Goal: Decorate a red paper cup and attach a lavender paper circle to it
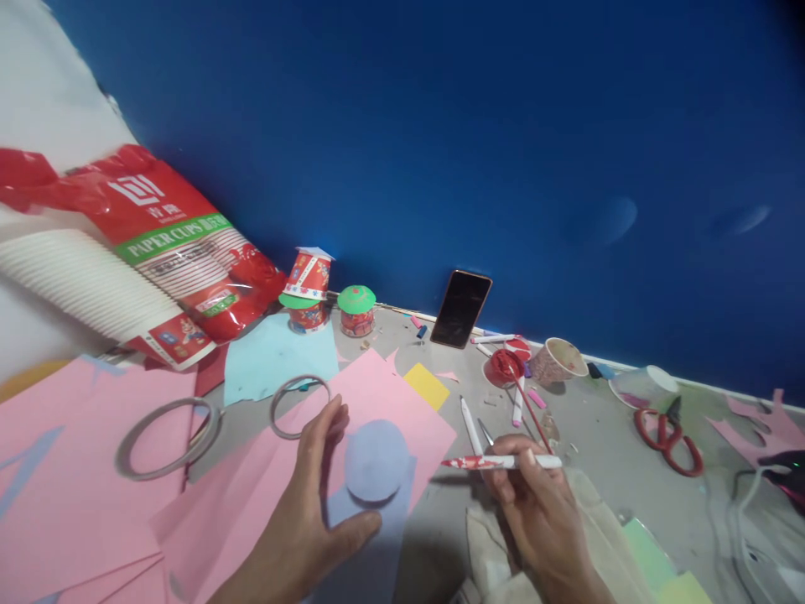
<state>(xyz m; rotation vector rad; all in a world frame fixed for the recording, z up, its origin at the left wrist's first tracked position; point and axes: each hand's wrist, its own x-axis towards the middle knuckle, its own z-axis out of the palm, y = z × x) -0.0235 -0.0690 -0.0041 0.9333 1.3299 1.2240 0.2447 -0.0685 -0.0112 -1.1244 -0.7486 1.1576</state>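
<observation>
My left hand is open over the pink paper, thumb and fingers apart. Between them lies a round blue-grey paper disc, seemingly slightly raised, with a dark shadow along its lower edge. Blue-grey paper shows beneath the thumb. My right hand is closed round a white marker pen with red patches, held level with its red end toward the disc. Just behind those fingers a thin silvery point shows; what it belongs to is hidden. A second white marker lies beside it.
Grey tape rolls rest on pink sheets at left, below bagged paper cups. Decorated cups and a phone stand along the blue wall. Right are a red paint cup, a patterned cup and red-handled scissors.
</observation>
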